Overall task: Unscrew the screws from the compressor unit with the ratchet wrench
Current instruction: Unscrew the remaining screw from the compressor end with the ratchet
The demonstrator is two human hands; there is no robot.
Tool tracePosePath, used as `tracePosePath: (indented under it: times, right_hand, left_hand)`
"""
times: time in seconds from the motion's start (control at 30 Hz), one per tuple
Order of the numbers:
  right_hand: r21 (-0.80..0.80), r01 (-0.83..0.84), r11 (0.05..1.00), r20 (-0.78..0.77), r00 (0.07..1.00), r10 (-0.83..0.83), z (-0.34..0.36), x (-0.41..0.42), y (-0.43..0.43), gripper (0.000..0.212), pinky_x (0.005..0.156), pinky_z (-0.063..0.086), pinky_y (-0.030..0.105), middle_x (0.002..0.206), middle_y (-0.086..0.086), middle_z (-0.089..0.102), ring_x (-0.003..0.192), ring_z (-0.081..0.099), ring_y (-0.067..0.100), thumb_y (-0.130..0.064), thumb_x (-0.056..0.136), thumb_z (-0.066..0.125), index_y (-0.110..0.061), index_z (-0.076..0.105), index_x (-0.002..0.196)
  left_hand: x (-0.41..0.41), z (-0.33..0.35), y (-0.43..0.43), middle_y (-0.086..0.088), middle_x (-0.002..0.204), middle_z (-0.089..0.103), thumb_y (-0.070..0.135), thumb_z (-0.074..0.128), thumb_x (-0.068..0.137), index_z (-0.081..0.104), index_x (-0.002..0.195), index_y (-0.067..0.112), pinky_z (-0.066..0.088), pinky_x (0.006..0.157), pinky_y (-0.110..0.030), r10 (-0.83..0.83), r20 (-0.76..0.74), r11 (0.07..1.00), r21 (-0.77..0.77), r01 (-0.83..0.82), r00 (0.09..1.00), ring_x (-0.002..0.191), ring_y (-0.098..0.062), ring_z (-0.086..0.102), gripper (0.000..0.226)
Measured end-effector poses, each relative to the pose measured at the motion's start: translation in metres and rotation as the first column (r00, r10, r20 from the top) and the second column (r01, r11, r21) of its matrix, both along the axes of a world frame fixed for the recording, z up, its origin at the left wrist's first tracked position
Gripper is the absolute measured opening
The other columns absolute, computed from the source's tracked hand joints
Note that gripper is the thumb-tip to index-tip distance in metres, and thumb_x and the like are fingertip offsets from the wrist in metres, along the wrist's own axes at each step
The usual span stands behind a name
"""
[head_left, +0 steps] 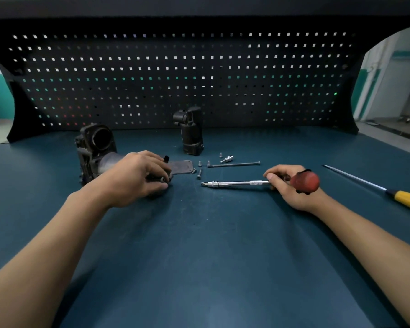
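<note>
The dark compressor unit [95,150] lies on the blue bench at the left, its round opening facing me. My left hand [141,175] grips its right end, fingers curled over it, with a screw head showing under the fingertips. My right hand [287,183] holds the ratchet wrench [237,183] by its red handle; the silver shaft points left, its tip apart from the unit and low over the bench. A flat dark cover plate [180,167] lies just right of my left hand. Several loose screws [200,172] lie between the plate and the wrench tip.
A second black housing [191,132] stands upright at the back centre. A long bolt [234,164] and a small silver bit [227,159] lie beyond the wrench. A yellow-handled screwdriver [388,191] lies at the right. A black pegboard [175,74] closes the bench's rear.
</note>
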State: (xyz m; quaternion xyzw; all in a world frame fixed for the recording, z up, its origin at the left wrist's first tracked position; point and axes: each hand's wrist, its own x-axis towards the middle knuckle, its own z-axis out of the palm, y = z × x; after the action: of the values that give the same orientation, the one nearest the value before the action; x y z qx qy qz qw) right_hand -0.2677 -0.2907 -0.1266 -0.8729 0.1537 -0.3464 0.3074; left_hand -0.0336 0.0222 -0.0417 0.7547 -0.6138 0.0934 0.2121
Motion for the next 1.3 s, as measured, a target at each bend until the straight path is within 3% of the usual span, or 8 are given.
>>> tracePosePath:
  times: [0.2,0.33,0.4,0.5,0.6,0.73,0.93,1.3]
  right_hand:
    - [0.047,0.026,0.999,-0.044,0.999,-0.024,0.009,0.001,0.007,0.012,0.068,0.047,0.01,0.073,-0.018,0.069,0.07,0.063,-0.001,-0.019,0.095,0.065,-0.022,0.073,0.087]
    - [0.062,-0.005,0.998,-0.107,0.994,0.012,0.019,-0.007,0.015,0.011,0.077,0.052,0.029,0.077,-0.008,0.07,0.076,0.064,0.009,-0.02,0.094,0.067,-0.016,0.074,0.087]
    - [0.049,-0.026,0.998,-0.143,0.989,0.033,0.026,-0.011,0.014,0.006,0.077,0.052,0.024,0.083,-0.006,0.072,0.08,0.066,0.009,-0.022,0.091,0.073,-0.016,0.075,0.091]
    - [0.012,0.035,0.999,-0.229,0.973,-0.031,0.028,-0.016,0.005,0.011,0.066,0.046,0.008,0.085,-0.005,0.072,0.071,0.061,0.0,-0.019,0.085,0.079,-0.018,0.075,0.096]
    - [-0.005,0.104,0.995,-0.266,0.959,-0.101,0.026,-0.02,-0.004,0.016,0.062,0.043,0.005,0.079,-0.007,0.067,0.064,0.057,-0.005,-0.01,0.084,0.078,-0.019,0.074,0.097]
    - [-0.033,0.14,0.99,-0.302,0.943,-0.143,0.028,-0.019,-0.008,0.024,0.07,0.047,0.019,0.079,-0.012,0.065,0.073,0.06,0.007,-0.006,0.085,0.069,-0.026,0.071,0.098]
    - [0.008,0.137,0.991,-0.366,0.922,-0.124,0.034,-0.029,-0.014,0.026,0.082,0.052,0.026,0.086,-0.009,0.069,0.086,0.066,0.014,-0.008,0.086,0.069,-0.027,0.07,0.104]
    - [0.025,0.081,0.996,-0.451,0.891,-0.061,0.05,-0.053,-0.03,0.057,0.101,0.048,0.027,0.122,-0.006,0.068,0.111,0.063,0.011,0.002,0.079,0.071,-0.019,0.064,0.131]
  left_hand:
    - [-0.02,-0.002,-0.018,0.002,0.091,0.076,0.018,0.085,0.077,0.082,0.088,0.014,0.055,0.082,-0.04,-0.129,0.093,0.987,-0.079,0.136,0.987,0.097,-0.021,0.066,0.012]
    - [-0.05,-0.004,-0.038,0.004,0.077,0.071,0.023,0.083,0.081,0.08,0.091,0.02,0.051,0.063,-0.03,-0.247,0.126,0.962,-0.085,0.258,0.961,0.071,-0.018,0.064,0.011]
    - [-0.057,-0.001,-0.048,0.008,0.076,0.071,0.026,0.081,0.082,0.079,0.094,0.026,0.041,0.059,-0.025,-0.244,0.17,0.962,-0.086,0.261,0.955,0.069,-0.015,0.061,0.012]
    - [-0.058,0.006,-0.059,0.008,0.078,0.072,0.029,0.077,0.086,0.078,0.097,0.03,0.045,0.059,-0.031,-0.205,0.207,0.975,-0.046,0.218,0.957,0.073,-0.02,0.063,0.011]
    - [-0.069,0.004,-0.071,0.007,0.085,0.074,0.029,0.075,0.088,0.076,0.098,0.03,0.05,0.063,-0.035,-0.234,0.277,0.97,0.007,0.242,0.932,0.08,-0.024,0.067,0.011]
    - [-0.087,0.01,-0.101,0.006,0.08,0.069,0.029,0.068,0.093,0.073,0.093,0.024,0.048,0.06,-0.035,-0.282,0.356,0.955,0.018,0.295,0.891,0.077,-0.025,0.063,0.007]
    - [-0.096,0.034,-0.169,0.001,0.089,0.077,0.022,0.072,0.09,0.079,0.099,0.018,0.056,0.071,-0.038,-0.277,0.22,0.938,-0.151,0.313,0.935,0.08,-0.019,0.07,0.012]
    - [-0.066,0.006,-0.273,0.003,0.101,0.076,0.021,0.075,0.087,0.077,0.107,0.018,0.051,0.081,-0.025,-0.274,0.2,0.93,0.305,0.206,0.941,0.092,-0.014,0.069,0.02]
